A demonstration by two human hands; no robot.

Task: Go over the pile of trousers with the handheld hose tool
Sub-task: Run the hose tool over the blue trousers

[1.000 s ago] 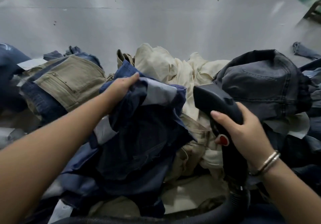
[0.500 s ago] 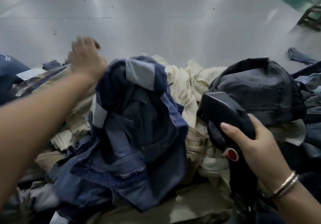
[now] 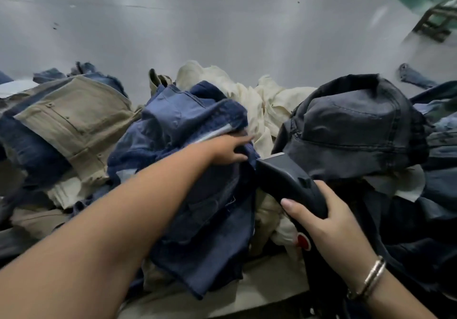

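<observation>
Fingers [image 3: 303, 210] of the right hand [image 3: 331, 227] are curled round the black hose tool [image 3: 286, 182], thumb laid along its near side, clamped on the handle just above a red button [image 3: 303, 242]. Its long axis runs from about 5 o'clock, low by the wrist, up to about 11 o'clock, where the flat wedge-shaped head [image 3: 273, 164] points into the pile of trousers [image 3: 222, 150] and touches the edge of the navy pair [image 3: 188, 145]. At the centre of the view the left hand [image 3: 230, 151] reaches in from 7 o'clock, its fingers bent and pinching a fold of that navy cloth just beside the head of the tool; the fingertips are partly buried in the fabric, so I cannot tell how far they close. A khaki pair [image 3: 74, 118] lies at 9 o'clock, a cream pair [image 3: 257, 101] at 12 o'clock behind the navy one, and a dark grey denim pair [image 3: 358, 130] bulges at 2 o'clock, right against the tool's far side. A metal bracelet [image 3: 371, 279] sits on the right wrist at 4 o'clock. The pile rests on a pale grey desk [image 3: 222, 34], which stretches away toward 12 o'clock.
</observation>
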